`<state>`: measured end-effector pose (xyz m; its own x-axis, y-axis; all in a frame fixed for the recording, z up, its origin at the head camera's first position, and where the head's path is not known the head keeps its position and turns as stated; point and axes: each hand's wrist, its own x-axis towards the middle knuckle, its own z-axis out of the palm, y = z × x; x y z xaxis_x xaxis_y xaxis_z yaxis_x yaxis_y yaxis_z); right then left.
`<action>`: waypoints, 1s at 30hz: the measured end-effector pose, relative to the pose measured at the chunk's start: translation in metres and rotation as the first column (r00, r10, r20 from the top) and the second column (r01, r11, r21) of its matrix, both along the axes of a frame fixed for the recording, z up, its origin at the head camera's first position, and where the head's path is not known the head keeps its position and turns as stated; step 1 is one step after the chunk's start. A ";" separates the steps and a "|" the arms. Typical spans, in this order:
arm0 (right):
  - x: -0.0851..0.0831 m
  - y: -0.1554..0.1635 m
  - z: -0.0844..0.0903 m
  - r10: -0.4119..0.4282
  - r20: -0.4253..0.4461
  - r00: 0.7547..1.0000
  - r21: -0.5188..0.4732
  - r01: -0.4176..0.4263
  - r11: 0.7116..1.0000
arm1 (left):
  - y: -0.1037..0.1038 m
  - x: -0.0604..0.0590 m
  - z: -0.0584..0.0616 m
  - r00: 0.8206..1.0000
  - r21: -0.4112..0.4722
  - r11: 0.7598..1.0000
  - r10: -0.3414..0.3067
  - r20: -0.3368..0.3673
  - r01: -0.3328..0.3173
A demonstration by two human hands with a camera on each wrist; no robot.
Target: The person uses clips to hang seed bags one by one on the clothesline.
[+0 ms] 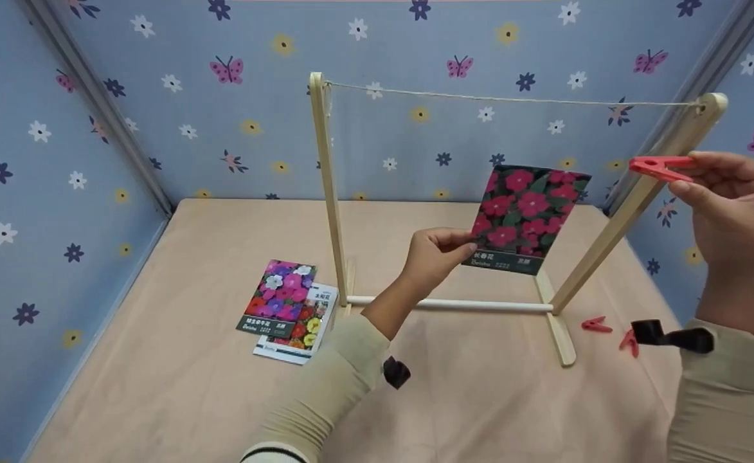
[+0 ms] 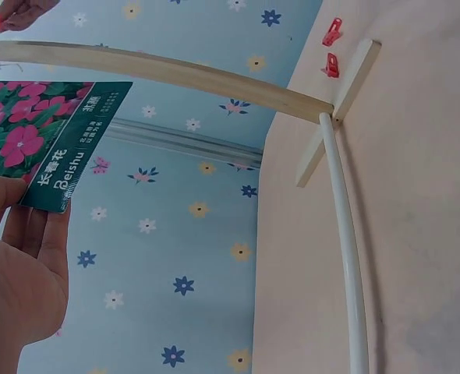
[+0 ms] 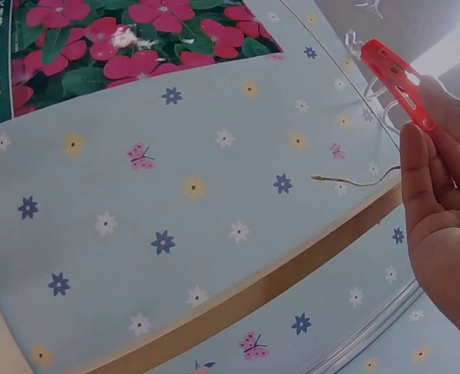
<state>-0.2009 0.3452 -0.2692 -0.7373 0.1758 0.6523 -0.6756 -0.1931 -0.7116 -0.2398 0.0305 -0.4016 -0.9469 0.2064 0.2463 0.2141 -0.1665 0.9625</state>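
My left hand (image 1: 438,257) pinches the lower left corner of a seed packet (image 1: 528,215) with pink flowers on a dark green ground. The packet is held up below the string (image 1: 511,99), apart from it. My right hand (image 1: 736,199) pinches the arms of a red clothespin (image 1: 659,168) between thumb and fingers, beside the top of the right wooden post (image 1: 640,199). In the right wrist view the clothespin (image 3: 394,78) points up and left. The left wrist view shows the thumb on the packet's front (image 2: 51,148) and fingers behind.
Two more seed packets, one multicoloured (image 1: 280,297) overlapping a white one (image 1: 312,325), lie left of the left post (image 1: 329,193). Two red clothespins (image 1: 597,325) lie right of the stand's foot (image 1: 563,341). A white rod (image 1: 486,305) joins the posts low down. Patterned walls (image 1: 389,51) enclose the table.
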 end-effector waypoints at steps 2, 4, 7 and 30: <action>-0.002 -0.001 0.003 -0.040 -0.003 0.999 0.008 0.040 0.999 | 0.007 -0.002 0.002 1.000 -0.006 1.000 0.001 -0.004 -0.001; -0.004 -0.001 0.007 -0.091 -0.009 0.996 0.028 0.092 0.995 | 0.013 -0.004 0.004 1.000 -0.011 1.000 0.001 -0.012 -0.001; -0.007 -0.002 0.012 -0.166 -0.020 0.986 0.065 0.167 0.984 | 0.021 -0.006 0.008 1.000 -0.012 1.000 0.001 -0.023 -0.002; -0.034 0.001 0.060 -0.078 -0.146 0.986 0.253 0.113 0.961 | 0.052 -0.020 0.037 0.999 0.032 0.998 0.048 -0.027 -0.047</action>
<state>-0.2347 0.3467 -0.2095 -0.6285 0.0527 0.7760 -0.7740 0.0559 -0.6307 -0.2595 0.0821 -0.3643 -0.9483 0.1534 0.2779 0.2486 -0.1854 0.9507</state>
